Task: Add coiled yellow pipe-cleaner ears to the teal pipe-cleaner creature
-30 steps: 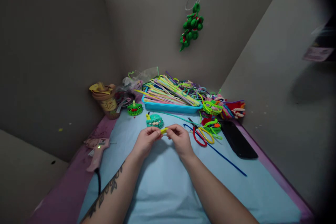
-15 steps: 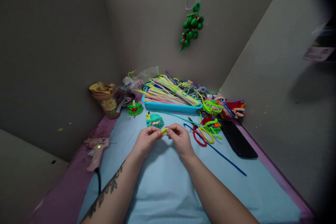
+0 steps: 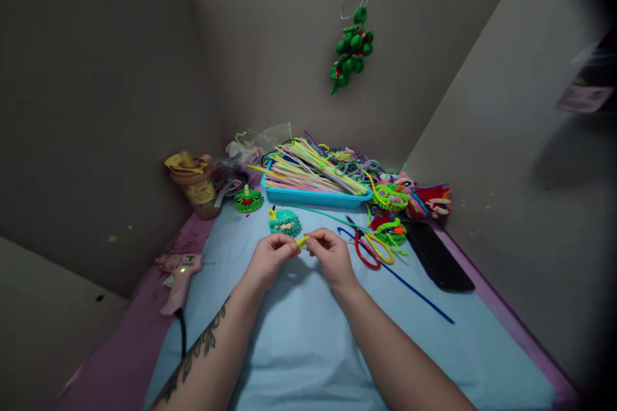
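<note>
My left hand [image 3: 268, 259] and my right hand [image 3: 331, 257] meet above the light blue table cover [image 3: 299, 347], both pinching a short yellow pipe cleaner piece [image 3: 301, 241] between fingertips. Just behind them lies a small teal fuzzy figure [image 3: 284, 222]. To the right of my right hand lie scissors with red and yellow handles [image 3: 370, 248] and a long blue pipe cleaner [image 3: 414, 292].
A blue tray [image 3: 313, 196] heaped with pipe cleaners stands at the back, a green fuzzy figure [image 3: 248, 200] and a cup [image 3: 195, 184] to its left. A pink glue gun [image 3: 179, 273] lies left, a black phone [image 3: 436, 255] right. A green ornament [image 3: 351, 48] hangs on the wall.
My hands stay in place and the fingers shift only slightly on the yellow piece. Nothing else has moved.
</note>
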Action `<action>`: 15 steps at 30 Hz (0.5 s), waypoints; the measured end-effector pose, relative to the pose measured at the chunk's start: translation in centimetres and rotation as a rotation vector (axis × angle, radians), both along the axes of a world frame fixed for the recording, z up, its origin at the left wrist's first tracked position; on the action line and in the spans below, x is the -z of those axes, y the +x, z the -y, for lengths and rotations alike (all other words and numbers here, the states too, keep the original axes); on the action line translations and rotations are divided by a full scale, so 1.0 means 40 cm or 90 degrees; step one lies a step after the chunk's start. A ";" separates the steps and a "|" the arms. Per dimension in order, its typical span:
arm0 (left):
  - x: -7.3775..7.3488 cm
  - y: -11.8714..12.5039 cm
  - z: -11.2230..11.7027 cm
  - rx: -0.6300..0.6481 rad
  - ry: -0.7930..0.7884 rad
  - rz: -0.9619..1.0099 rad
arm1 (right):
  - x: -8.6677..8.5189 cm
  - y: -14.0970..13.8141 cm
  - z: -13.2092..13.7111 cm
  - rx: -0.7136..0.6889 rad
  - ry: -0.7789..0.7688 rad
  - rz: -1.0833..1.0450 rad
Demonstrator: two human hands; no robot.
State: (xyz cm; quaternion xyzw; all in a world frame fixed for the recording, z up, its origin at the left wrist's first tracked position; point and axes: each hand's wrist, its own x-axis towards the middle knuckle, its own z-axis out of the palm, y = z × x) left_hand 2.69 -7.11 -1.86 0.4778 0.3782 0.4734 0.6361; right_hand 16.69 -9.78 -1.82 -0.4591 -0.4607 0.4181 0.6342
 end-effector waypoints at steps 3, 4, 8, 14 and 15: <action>-0.001 0.000 0.000 -0.003 0.000 0.000 | 0.000 0.001 0.000 -0.001 0.004 0.006; -0.001 0.000 0.000 -0.004 -0.001 0.002 | 0.000 0.001 0.000 -0.002 0.006 0.007; -0.002 0.001 0.001 -0.007 -0.005 0.012 | 0.000 0.001 0.000 -0.004 0.005 0.003; -0.002 0.001 0.001 -0.013 -0.028 0.033 | -0.002 0.000 0.000 -0.003 0.003 -0.009; -0.003 0.001 0.001 -0.014 -0.035 0.038 | -0.001 0.000 0.000 -0.001 0.001 -0.011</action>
